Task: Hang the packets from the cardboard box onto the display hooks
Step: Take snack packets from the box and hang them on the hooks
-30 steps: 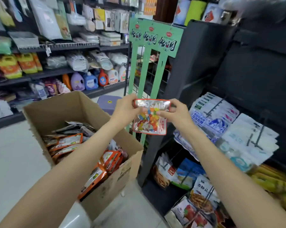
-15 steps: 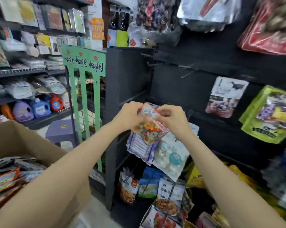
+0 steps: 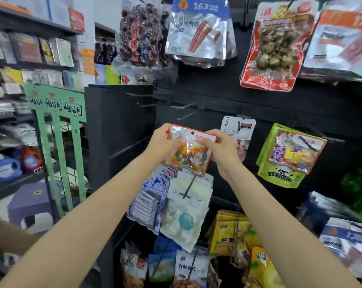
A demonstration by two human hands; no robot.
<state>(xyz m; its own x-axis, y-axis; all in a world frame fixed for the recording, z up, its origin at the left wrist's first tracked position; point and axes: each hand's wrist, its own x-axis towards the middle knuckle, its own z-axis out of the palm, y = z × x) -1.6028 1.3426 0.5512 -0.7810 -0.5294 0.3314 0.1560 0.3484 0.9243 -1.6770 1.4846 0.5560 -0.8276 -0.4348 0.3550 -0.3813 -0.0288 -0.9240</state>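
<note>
A red-edged clear candy packet (image 3: 189,155) with coloured sweets is held up in front of the black display panel (image 3: 217,96). My left hand (image 3: 162,139) grips its top left corner and my right hand (image 3: 221,148) pinches its top right edge. The hang hole at the packet's top is visible. Bare metal hooks (image 3: 186,110) stick out of the panel just above the packet. Only a brown corner of the cardboard box (image 3: 1,231) shows at the lower left.
Hanging packets fill the panel: a white packet (image 3: 238,126) behind my right hand, a green one (image 3: 288,156) to the right, large snack bags (image 3: 201,32) above, more below. A green wire rack (image 3: 57,125) and a grey stool (image 3: 30,202) stand left.
My view has swung right and up from the box to the display panel. Both hands have carried the packet higher, level with the hooks.
</note>
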